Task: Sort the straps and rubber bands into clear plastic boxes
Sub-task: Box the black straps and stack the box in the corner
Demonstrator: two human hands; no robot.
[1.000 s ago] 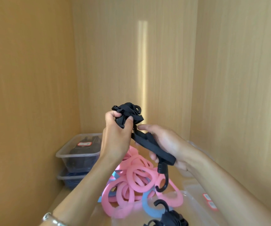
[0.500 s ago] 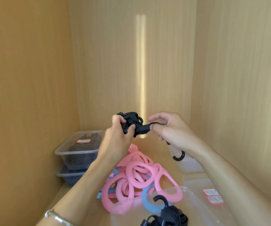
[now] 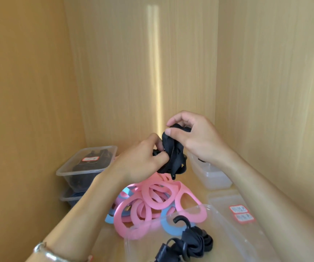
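Black strap bundle (image 3: pixel 173 157) held up mid-air: left hand (image 3: pixel 139 163) apparently curled round its side, right hand (image 3: pixel 196 140) pinching the top. Pink rubber bands (image 3: pixel 158 197) piled at six o'clock below.

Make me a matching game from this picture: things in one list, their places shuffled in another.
1. black folded strap
2. pink rubber rings
3. black hooked strap bundle
4. lidded clear plastic box

A. stacked on a lower box
B. gripped by left hand and right hand
C. piled loose on the shelf floor
D. inside the nearest open clear box

Pairs: 1-B; 2-C; 3-D; 4-A
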